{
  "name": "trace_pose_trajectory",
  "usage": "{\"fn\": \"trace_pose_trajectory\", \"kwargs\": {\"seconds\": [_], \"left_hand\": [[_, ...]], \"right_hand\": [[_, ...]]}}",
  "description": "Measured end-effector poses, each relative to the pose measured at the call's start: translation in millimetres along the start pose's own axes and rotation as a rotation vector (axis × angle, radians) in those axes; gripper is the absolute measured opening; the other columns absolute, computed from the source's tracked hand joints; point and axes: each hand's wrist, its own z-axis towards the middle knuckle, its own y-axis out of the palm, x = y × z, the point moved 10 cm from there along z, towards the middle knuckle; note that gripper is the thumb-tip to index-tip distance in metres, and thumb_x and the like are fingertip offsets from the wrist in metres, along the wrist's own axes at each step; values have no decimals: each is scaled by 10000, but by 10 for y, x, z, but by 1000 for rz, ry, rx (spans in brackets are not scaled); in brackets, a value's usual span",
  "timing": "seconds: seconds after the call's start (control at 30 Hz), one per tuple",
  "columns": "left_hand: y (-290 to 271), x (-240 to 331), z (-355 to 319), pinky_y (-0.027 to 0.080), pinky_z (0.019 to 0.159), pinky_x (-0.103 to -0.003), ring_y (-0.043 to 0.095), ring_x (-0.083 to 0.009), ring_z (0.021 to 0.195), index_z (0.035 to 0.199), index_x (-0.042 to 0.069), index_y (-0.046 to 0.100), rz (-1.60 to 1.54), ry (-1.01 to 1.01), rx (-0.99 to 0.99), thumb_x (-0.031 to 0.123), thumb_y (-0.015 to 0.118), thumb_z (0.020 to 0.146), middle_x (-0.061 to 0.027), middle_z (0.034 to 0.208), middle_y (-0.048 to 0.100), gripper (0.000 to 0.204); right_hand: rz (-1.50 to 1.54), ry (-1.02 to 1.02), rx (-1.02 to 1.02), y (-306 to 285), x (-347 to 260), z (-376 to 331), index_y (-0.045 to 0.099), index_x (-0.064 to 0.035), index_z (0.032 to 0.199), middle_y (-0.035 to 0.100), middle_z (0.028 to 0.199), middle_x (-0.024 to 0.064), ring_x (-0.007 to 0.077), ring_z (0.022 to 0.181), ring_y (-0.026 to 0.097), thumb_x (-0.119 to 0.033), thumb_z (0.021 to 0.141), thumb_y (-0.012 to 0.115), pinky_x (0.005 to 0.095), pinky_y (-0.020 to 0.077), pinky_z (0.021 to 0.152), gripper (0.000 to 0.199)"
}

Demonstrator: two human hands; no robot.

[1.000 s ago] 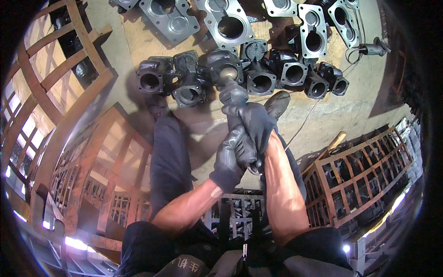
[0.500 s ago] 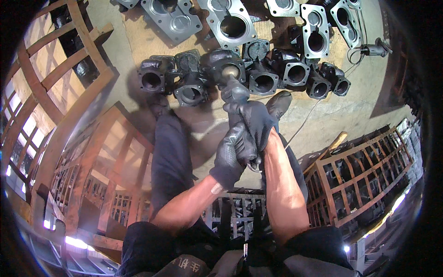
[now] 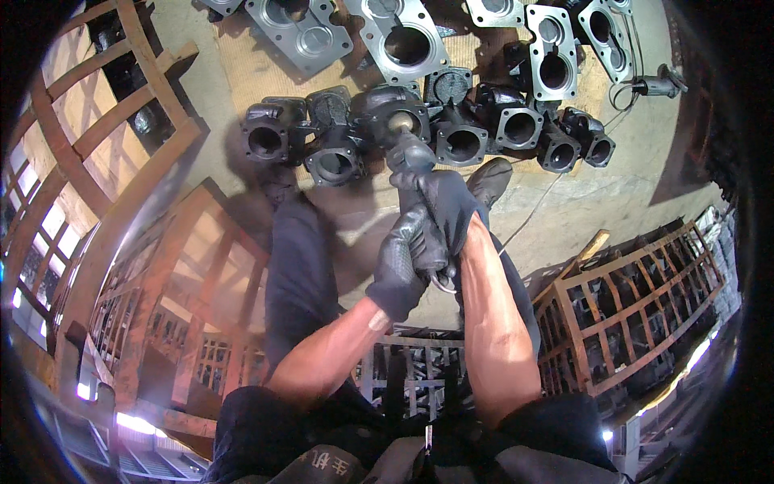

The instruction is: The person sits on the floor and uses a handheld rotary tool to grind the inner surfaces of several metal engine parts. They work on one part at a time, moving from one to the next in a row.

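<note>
Both my hands wear black gloves and are closed round a dark corded grinder [image 3: 409, 155]. My right hand [image 3: 446, 206] wraps the body near the front. Behind it and lower, my left hand [image 3: 401, 262] grips the rear part, where a cord loops out. The grinder's tip reaches the round mouth of a black cast pipe fitting [image 3: 391, 105]; a pale round spot shows inside that mouth. Whether the tip touches the metal, I cannot tell. Flanged black fittings stand on both sides, one to the left [image 3: 334, 164] and one to the right [image 3: 461, 143].
Castings with bright machined flanges [image 3: 403, 44] lie behind on brown cardboard [image 3: 242, 60]. A second corded tool [image 3: 659, 84] rests at the far right. Rusty metal crates [image 3: 637, 310] flank me, the right one holding dark parts. A thin cable [image 3: 536, 211] crosses the floor beside my right foot.
The rear of the grinder and my left hand have shifted slightly forward. Both hands keep their grip, and the castings have not moved.
</note>
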Motion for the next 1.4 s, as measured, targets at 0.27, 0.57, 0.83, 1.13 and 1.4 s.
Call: {"fn": "trace_pose_trajectory", "kwargs": {"seconds": [0.27, 0.57, 0.83, 1.13, 1.4], "left_hand": [[-78, -9, -101, 576, 579, -335, 654, -183, 666, 1074, 91, 619, -5, 36, 122, 285, 557, 968, -32, 897, 679, 230], [-208, -130, -266, 586, 629, -323, 673, -179, 724, 1079, 80, 625, -3, 5, 81, 284, 575, 970, -35, 892, 686, 237], [-179, -20, -114, 579, 570, -337, 667, -195, 660, 1064, 70, 622, 25, 45, 124, 278, 569, 961, -54, 869, 682, 238], [-210, 8, -7, 557, 604, -305, 649, -157, 706, 1090, 75, 617, 55, -9, -32, 270, 538, 988, -35, 896, 671, 234], [-171, -150, -320, 519, 606, -256, 606, -100, 655, 981, 84, 609, 99, -20, 60, 242, 526, 1007, 14, 804, 632, 180]], "right_hand": [[-103, 0, -32, 11, 47, -105, 714, 17, 1050, 709, 909, 106, 171, 792, 649, -255, 892, 644, 294, 488, 709, 322], [-757, -392, -31, 163, -621, -707, 729, -127, 1084, 708, 1025, 178, 299, 955, 700, -282, 939, 574, 355, 546, 810, 263], [-232, -60, -52, 73, -119, -286, 718, -36, 1051, 710, 912, 132, 206, 841, 658, -297, 907, 641, 325, 507, 746, 308], [160, -9, -12, 98, -20, -191, 716, 4, 945, 640, 760, 42, 110, 657, 540, -270, 877, 696, 279, 444, 596, 283], [-653, -452, 76, 104, -475, -686, 718, -73, 1000, 705, 847, 162, 270, 791, 704, -294, 934, 620, 388, 534, 693, 250]]}}
